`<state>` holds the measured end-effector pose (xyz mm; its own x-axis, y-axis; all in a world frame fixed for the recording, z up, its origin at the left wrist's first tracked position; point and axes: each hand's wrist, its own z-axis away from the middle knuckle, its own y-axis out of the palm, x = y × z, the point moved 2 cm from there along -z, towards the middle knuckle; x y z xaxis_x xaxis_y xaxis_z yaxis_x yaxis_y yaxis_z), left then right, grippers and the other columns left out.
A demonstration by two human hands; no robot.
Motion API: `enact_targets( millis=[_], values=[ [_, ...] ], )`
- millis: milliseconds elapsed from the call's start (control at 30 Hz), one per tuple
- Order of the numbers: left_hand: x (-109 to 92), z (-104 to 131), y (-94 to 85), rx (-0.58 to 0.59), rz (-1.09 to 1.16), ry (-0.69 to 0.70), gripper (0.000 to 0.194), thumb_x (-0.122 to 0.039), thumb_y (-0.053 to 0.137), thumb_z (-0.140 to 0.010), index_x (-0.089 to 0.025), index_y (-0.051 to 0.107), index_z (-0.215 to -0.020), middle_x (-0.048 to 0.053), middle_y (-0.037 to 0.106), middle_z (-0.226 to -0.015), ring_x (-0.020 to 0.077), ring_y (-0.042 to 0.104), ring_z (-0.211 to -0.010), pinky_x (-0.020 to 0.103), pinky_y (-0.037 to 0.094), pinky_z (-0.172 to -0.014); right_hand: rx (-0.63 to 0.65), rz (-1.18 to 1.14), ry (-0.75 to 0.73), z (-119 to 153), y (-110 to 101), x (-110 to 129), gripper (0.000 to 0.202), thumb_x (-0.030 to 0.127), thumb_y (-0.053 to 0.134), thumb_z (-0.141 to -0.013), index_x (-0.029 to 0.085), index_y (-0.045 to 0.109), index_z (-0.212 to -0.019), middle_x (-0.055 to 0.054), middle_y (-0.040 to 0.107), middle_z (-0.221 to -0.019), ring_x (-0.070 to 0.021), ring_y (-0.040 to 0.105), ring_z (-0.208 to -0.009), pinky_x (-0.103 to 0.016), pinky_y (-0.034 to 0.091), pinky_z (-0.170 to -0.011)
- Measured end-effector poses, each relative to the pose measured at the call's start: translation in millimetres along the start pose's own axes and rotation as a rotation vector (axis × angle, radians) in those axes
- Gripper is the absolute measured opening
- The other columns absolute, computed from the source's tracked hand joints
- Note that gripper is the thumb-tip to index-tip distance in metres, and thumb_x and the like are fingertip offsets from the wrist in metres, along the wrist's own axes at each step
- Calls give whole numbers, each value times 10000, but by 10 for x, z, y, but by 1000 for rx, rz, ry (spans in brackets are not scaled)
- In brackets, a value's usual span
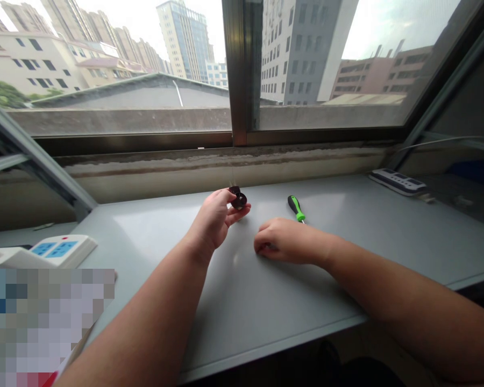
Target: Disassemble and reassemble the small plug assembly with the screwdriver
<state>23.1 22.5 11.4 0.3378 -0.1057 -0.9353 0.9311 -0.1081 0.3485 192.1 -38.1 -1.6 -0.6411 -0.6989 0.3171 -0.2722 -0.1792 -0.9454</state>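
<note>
My left hand (pixel 220 217) holds a small dark round part (pixel 239 200) between thumb and fingers, above the grey table (pixel 153 231). Nearer to me and to the right, my right hand (pixel 276 240) rests low over the tabletop with its fingers curled together. Whatever those fingers may hold is hidden. Just behind my right hand lies a screwdriver with a green and black handle (pixel 296 208); part of its metal shaft is covered by the hand.
A white power strip with blue sockets (pixel 60 249) is at the left, beside a blurred-out patch. Another power strip (pixel 398 182) lies at the back right. Metal frame posts flank the table, and a window ledge (pixel 153 174) runs behind it.
</note>
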Motion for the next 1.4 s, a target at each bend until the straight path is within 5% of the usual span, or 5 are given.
enact_targets(
  millis=[400,533,700,1167,1400],
  values=[
    [50,70,66,206,-91,-88,213,-190,768,-701,-135,637,-858,59,690,-870,196,737,-858,399,608,-968,6,-109,68,133,-127,-246,137,199,580,-950,175,714,-962,-76,743,-968,-200,665,-878,-326,506,-817],
    [59,118,83,304,-146,-87,295,-155,818,-677,-156,618,-893,60,729,-921,195,739,-917,432,582,-1008,-249,-381,160,216,-292,-458,94,239,665,-908,175,721,-946,-30,747,-853,-147,654,-767,-284,503,-737],
    [62,169,106,420,-322,-25,347,-195,881,-691,-166,644,-943,80,766,-976,205,749,-900,382,591,-883,-512,-727,92,245,-384,-545,193,314,817,-813,162,701,-846,-23,712,-788,-133,646,-737,-279,542,-719],
    [106,175,163,429,-412,23,453,-281,974,-616,-166,705,-962,67,765,-896,216,723,-882,360,572,-817,-479,-590,63,231,-358,-436,136,114,687,-767,141,777,-865,-58,781,-862,-176,725,-791,-293,586,-763],
    [114,166,156,408,-448,70,466,-289,960,-632,-161,700,-998,93,755,-964,236,710,-931,402,568,-862,-450,-648,83,223,-347,-452,147,214,727,-825,132,794,-927,-87,795,-903,-198,737,-834,-327,591,-798]
  ],
)
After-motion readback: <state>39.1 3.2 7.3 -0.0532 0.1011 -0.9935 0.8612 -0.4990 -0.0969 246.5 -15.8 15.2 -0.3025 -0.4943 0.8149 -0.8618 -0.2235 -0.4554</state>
